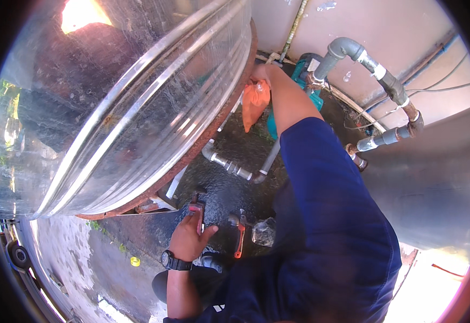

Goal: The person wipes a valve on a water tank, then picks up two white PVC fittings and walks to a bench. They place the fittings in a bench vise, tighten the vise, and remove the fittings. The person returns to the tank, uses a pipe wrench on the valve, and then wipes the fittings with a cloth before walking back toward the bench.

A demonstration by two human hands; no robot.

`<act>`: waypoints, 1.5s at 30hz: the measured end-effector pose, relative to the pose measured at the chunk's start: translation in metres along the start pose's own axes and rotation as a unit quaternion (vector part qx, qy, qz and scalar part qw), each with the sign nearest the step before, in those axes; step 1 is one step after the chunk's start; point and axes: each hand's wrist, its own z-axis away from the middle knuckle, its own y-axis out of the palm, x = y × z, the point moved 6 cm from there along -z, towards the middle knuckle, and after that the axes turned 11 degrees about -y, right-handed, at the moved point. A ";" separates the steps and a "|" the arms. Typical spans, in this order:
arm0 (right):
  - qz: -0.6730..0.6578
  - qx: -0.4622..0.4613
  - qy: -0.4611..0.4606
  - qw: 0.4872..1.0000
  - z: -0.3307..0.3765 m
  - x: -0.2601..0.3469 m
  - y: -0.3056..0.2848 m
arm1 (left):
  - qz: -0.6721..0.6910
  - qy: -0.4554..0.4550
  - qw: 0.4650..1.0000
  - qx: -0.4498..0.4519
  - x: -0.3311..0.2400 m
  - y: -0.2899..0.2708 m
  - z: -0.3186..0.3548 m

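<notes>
My left hand (188,240), with a black watch on the wrist, is closed around a red wrench-like tool (196,208) low over the wet ground. My right arm stretches far forward, and my right hand (262,74) is beside the rusty rim of the large metal tank (154,97). Its fingers are mostly hidden there. An orange cloth or bag (255,105) hangs right below that hand; whether the hand grips it I cannot make out. On the ground, to the right of my left hand, lie a wrench with an orange handle (240,237) and a crumpled clear plastic bag (264,232).
A teal pump (301,75) stands past my right forearm, near the wall. Grey pipe with elbows (388,83) runs from it toward a second metal tank (428,177) on the right. Another grey pipe (229,165) runs low over the wet floor. A yellow roll (135,261) lies at lower left.
</notes>
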 end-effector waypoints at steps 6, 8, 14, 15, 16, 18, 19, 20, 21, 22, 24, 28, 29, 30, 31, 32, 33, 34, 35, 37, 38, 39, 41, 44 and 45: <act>-0.466 -0.126 -0.063 0.874 0.017 -0.033 0.033 | 0.012 -0.016 1.000 -0.002 -0.002 0.004 0.001; -0.455 -0.133 -0.103 0.874 0.020 -0.030 0.040 | 0.016 -0.008 1.000 -0.001 -0.004 0.005 0.002; 0.261 -0.064 -0.095 0.959 0.018 0.021 -0.002 | 0.006 0.013 1.000 -0.019 -0.003 0.003 0.003; 0.305 -0.046 -0.103 0.946 0.012 0.029 -0.003 | 0.001 -0.011 1.000 -0.004 0.000 0.006 0.002; 0.347 -0.021 -0.110 0.931 0.005 0.037 -0.002 | -0.004 -0.026 1.000 0.006 0.003 0.007 -0.001; 0.404 -0.017 -0.114 0.908 -0.011 0.049 0.004 | -0.014 -0.048 0.999 0.011 0.007 0.007 -0.005; 0.417 -0.016 -0.110 0.902 -0.019 0.053 0.008 | -0.018 -0.055 0.998 0.006 0.009 0.007 -0.007; 0.426 -0.019 -0.101 0.899 -0.026 0.056 0.013 | -0.029 -0.059 0.998 -0.004 0.011 0.006 -0.008; 0.431 -0.020 -0.091 0.897 -0.031 0.056 0.016 | -0.031 -0.045 0.998 -0.016 0.010 0.005 -0.009; 0.436 -0.018 -0.088 0.895 -0.035 0.060 0.020 | -0.015 -0.033 0.999 -0.014 0.010 0.005 -0.009; 0.438 -0.014 -0.075 0.896 -0.039 0.063 0.024 | 0.004 -0.013 1.000 -0.010 0.010 0.006 -0.010; 0.409 -0.011 -0.054 0.911 -0.030 0.065 0.020 | -0.006 -0.043 0.999 0.005 0.016 0.005 -0.008; 0.386 -0.009 -0.048 0.921 -0.026 0.062 0.018 | -0.004 -0.044 0.999 0.013 0.016 0.006 -0.007; 0.353 -0.011 -0.041 0.935 -0.021 0.054 0.016 | -0.004 -0.044 0.999 0.014 0.016 0.005 -0.006; 0.300 -0.012 -0.034 0.953 -0.017 0.046 0.013 | -0.008 -0.040 0.999 0.005 0.015 0.003 -0.006; 0.228 -0.020 -0.030 0.973 -0.012 0.034 0.012 | -0.003 -0.038 0.999 0.015 0.014 0.003 -0.005; 0.148 -0.033 -0.024 0.988 -0.009 0.022 0.011 | 0.001 -0.031 0.999 0.014 0.012 0.003 -0.004; 0.038 -0.060 -0.019 0.997 -0.006 0.007 0.009 | -0.003 -0.021 1.000 0.010 0.011 0.001 -0.005; -0.073 -0.089 -0.021 0.993 -0.005 -0.008 0.010 | 0.003 -0.020 1.000 0.016 0.010 0.002 -0.005; -0.194 -0.130 -0.031 0.972 -0.008 -0.030 0.016 | 0.010 -0.011 0.999 0.032 0.008 0.004 -0.008; -0.260 -0.132 -0.062 0.954 -0.012 -0.035 0.021 | 0.006 -0.012 0.999 0.033 0.009 0.004 -0.009; -0.323 -0.150 -0.078 0.931 -0.015 -0.043 0.029 | 0.012 -0.018 0.999 0.033 0.009 0.005 -0.012; -0.436 -0.183 -0.113 0.874 -0.019 -0.051 0.044 | 0.020 -0.018 0.999 0.031 0.011 0.007 -0.016; -0.560 -0.211 -0.156 0.786 -0.019 -0.049 0.060 | 0.034 -0.016 0.999 0.030 0.015 0.012 -0.022; -0.587 -0.206 -0.162 0.766 -0.016 -0.045 0.062 | 0.039 -0.016 0.999 0.029 0.016 0.013 -0.023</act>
